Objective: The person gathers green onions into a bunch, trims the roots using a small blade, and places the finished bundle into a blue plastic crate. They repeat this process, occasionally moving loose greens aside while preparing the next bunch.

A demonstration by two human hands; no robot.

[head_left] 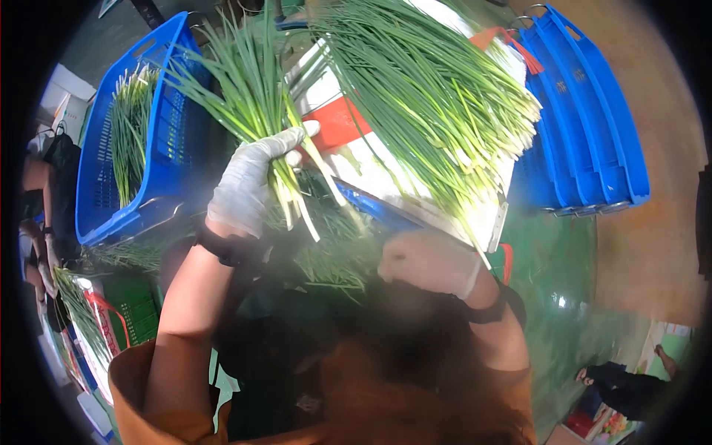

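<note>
A bunch of scallions (256, 100) is gripped around its lower stalks by my left hand (256, 167), which wears a white glove. The white root ends point down toward me and the green leaves fan upward. One stalk (321, 165) slants away from the bunch, down to the right. My right hand (434, 263), also gloved, is lower and to the right, blurred, with its fingers curled in. Whether anything is inside it is hidden. Ahead, a large pile of scallions (426, 89) lies on a white surface (386, 174) with a red band.
A blue crate (152, 189) with scallions stands at left. Stacked blue crates (586, 119) are at right. Loose green leaves (334, 256) lie below my hands. Other people's arms (44, 185) show at far left, and another person (627, 389) is at lower right.
</note>
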